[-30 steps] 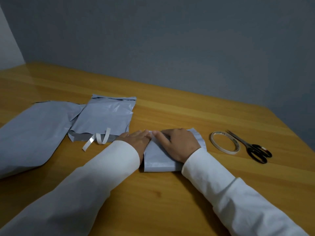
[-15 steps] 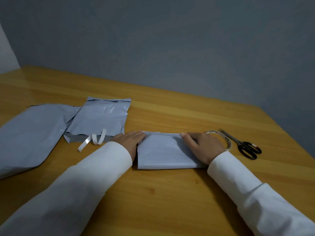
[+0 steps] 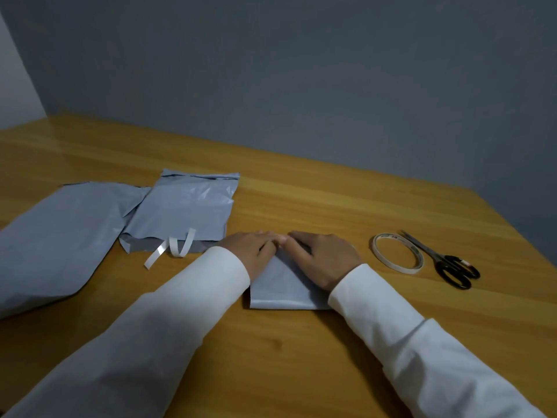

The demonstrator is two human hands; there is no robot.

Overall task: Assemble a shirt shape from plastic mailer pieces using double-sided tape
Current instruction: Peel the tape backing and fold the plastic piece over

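A small folded grey mailer piece [image 3: 280,289] lies on the wooden table [image 3: 301,357] in front of me. My left hand [image 3: 251,251] and my right hand [image 3: 324,259] both press flat on its far edge, fingertips meeting at the middle. A second grey mailer piece [image 3: 187,212] lies to the left, with a curled white tape backing strip [image 3: 173,250] on its near edge. A large grey mailer piece [image 3: 57,239] overlaps it at the far left.
A roll of double-sided tape [image 3: 397,257] lies flat to the right of my hands. Black-handled scissors [image 3: 446,263] lie just beyond it. A grey wall stands behind the table's far edge.
My right hand has slid back left along the folded piece's far edge. Its fingertips now meet my left hand's again, and the piece is mostly covered.
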